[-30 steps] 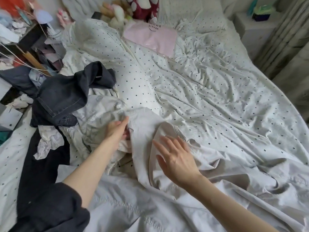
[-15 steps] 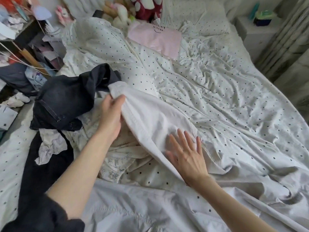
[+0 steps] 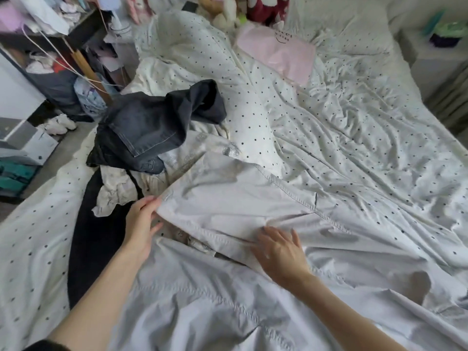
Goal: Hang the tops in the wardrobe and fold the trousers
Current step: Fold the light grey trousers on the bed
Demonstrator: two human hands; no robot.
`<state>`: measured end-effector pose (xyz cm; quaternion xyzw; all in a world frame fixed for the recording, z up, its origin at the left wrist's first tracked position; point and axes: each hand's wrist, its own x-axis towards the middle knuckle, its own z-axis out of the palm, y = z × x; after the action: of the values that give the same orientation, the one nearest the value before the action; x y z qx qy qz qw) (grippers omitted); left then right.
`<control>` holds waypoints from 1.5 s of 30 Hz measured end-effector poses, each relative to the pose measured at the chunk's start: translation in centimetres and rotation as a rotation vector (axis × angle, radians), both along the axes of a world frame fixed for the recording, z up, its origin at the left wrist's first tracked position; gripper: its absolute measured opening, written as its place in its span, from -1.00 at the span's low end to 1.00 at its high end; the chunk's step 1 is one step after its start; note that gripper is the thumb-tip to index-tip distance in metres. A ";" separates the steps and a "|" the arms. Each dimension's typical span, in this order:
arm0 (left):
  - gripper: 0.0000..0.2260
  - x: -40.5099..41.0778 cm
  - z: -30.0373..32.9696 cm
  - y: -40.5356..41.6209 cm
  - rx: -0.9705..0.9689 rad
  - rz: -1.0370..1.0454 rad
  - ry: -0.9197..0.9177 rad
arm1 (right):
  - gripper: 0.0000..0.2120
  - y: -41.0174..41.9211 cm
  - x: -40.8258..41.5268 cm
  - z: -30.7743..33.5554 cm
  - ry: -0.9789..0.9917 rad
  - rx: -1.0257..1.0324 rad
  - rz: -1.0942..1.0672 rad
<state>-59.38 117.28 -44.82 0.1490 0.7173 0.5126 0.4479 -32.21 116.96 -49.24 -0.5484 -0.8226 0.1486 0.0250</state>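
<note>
Pale grey trousers [image 3: 243,198] lie spread across the bed, one leg folded over toward the left. My left hand [image 3: 140,224] holds the folded edge at its left corner, thumb on top of the cloth. My right hand [image 3: 281,252] lies flat on the fabric with its fingers spread. Dark denim jeans [image 3: 152,127] sit crumpled at the left. Beneath them lie a pale printed top [image 3: 202,148], a crumpled white garment [image 3: 114,193] and a long black garment [image 3: 93,236].
The dotted white duvet [image 3: 354,138] covers the bed. A pink bag [image 3: 278,54] and soft toys [image 3: 228,11] lie near the head end. Cluttered shelves [image 3: 50,51] and boxes [image 3: 22,145] stand at the left, a white nightstand [image 3: 435,54] at the far right.
My left hand has brought the raised trouser leg down and toward me, laying it flat. My right hand has stayed pressed on the fabric, shifting slightly.
</note>
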 end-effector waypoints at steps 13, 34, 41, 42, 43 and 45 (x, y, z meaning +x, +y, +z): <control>-0.77 -2.2 0.1 2.0 -0.147 -0.435 0.176 | -0.49 16.4 -9.4 5.9 -0.068 -0.172 -0.180; -0.86 -5.1 -2.1 0.5 -0.130 -0.424 0.814 | -0.78 18.7 -14.4 7.5 0.237 0.028 -0.127; -0.64 -5.2 -5.2 -1.2 -0.405 -0.496 0.368 | -0.64 6.8 -13.0 1.9 0.110 0.226 0.101; -0.75 -5.2 -5.4 -1.3 -0.427 -0.502 0.358 | -0.65 6.1 -12.7 1.0 0.087 0.199 0.118; -0.80 -5.1 -5.4 -1.4 -0.419 -0.504 0.395 | -0.65 5.4 -12.2 0.3 0.077 0.184 0.138; -0.89 -4.6 -5.0 -1.5 -0.424 -0.448 0.568 | -0.61 4.7 -11.5 -0.4 0.061 0.161 0.187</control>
<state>-64.02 115.77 -49.78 0.3410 0.8518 0.1821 0.3536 -43.72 121.67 -49.64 -0.4605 -0.8783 0.1003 0.0802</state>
